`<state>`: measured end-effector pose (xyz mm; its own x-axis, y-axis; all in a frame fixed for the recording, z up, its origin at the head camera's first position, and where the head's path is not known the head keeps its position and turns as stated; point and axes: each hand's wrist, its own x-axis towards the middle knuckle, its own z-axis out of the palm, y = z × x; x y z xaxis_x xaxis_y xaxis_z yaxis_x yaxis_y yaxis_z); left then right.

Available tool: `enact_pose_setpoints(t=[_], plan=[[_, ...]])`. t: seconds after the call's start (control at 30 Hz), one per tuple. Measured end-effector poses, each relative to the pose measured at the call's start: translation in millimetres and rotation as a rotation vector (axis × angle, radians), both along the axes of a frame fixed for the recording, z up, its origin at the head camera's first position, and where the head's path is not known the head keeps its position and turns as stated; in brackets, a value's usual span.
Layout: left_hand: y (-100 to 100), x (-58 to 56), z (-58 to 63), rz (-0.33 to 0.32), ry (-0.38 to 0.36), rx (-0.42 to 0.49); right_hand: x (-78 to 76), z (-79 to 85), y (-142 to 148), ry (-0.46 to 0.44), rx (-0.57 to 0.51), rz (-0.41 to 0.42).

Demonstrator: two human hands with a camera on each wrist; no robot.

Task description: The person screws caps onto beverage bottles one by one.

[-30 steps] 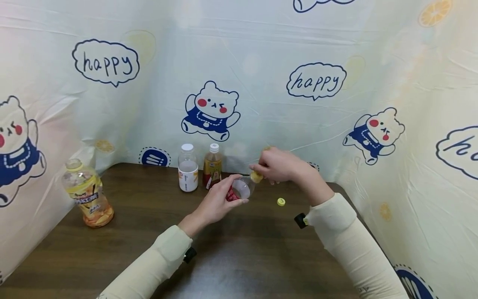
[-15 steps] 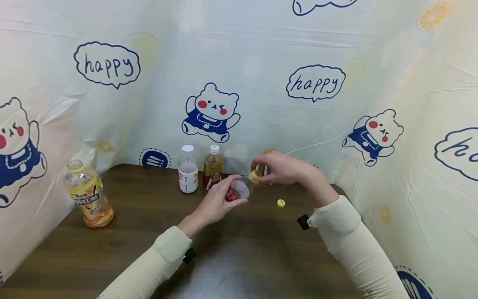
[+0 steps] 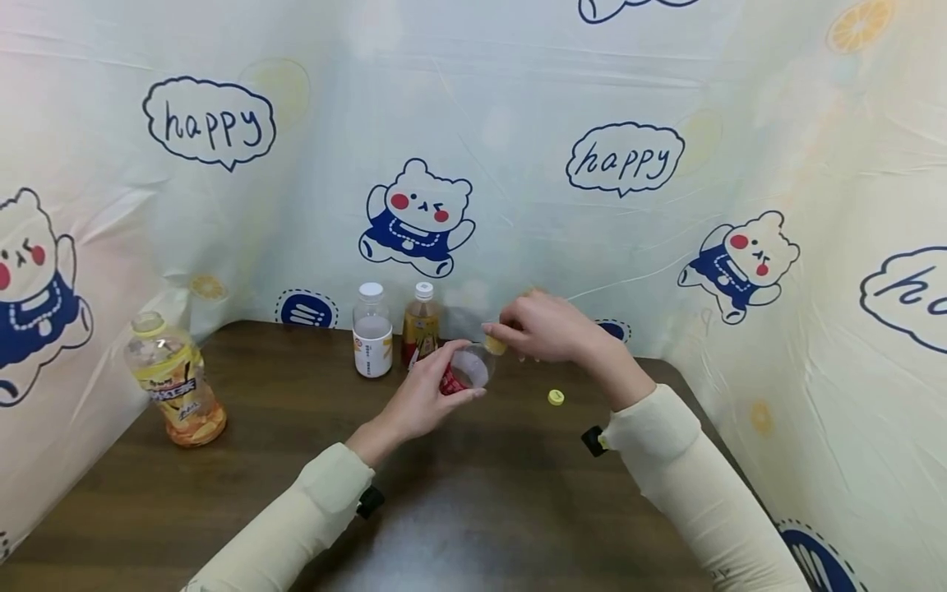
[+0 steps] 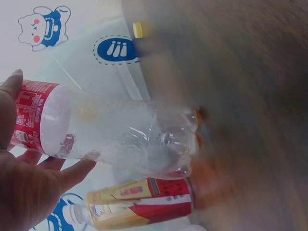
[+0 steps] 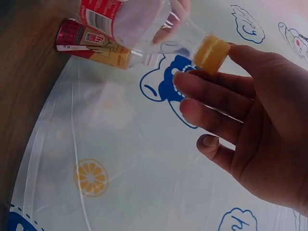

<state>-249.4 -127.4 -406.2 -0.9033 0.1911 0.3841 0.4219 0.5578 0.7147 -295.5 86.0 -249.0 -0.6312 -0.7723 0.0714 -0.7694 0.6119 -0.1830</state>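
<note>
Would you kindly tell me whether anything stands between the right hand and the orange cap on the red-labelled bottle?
Nothing visible does: the right hand touches the orange cap on the red-labelled bottle directly. The left hand grips the bottle around its label, and the loose yellow cap lies apart on the table.

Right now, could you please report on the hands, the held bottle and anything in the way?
Left hand gripping bottle at its red label. Right hand on its cap. Nothing visibly blocking; loose yellow lid on table.
</note>
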Motion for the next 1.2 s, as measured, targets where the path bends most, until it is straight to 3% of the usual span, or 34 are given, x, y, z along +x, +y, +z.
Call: enact_pose_setpoints(t=[0.2,0.53,0.83,1.2], plan=[[-23,0.4,-0.9,0.09,0.042,0.108,-0.9,-9.0,9,-0.009,-0.005,-0.038],[-55,-6.0,2.5,0.261,0.014,0.24,-13.4,-44.4,41,-0.088,-0.033,-0.056],[-69,-15.2,-2.1,0.322,0.007,0.26,-21.6,-69.1,58,-0.114,-0.054,-0.086],[-78,-23.5,-3.3,0.373,-0.01,0.232,-33.4,-93.7,81,-0.167,-0.025,-0.185]])
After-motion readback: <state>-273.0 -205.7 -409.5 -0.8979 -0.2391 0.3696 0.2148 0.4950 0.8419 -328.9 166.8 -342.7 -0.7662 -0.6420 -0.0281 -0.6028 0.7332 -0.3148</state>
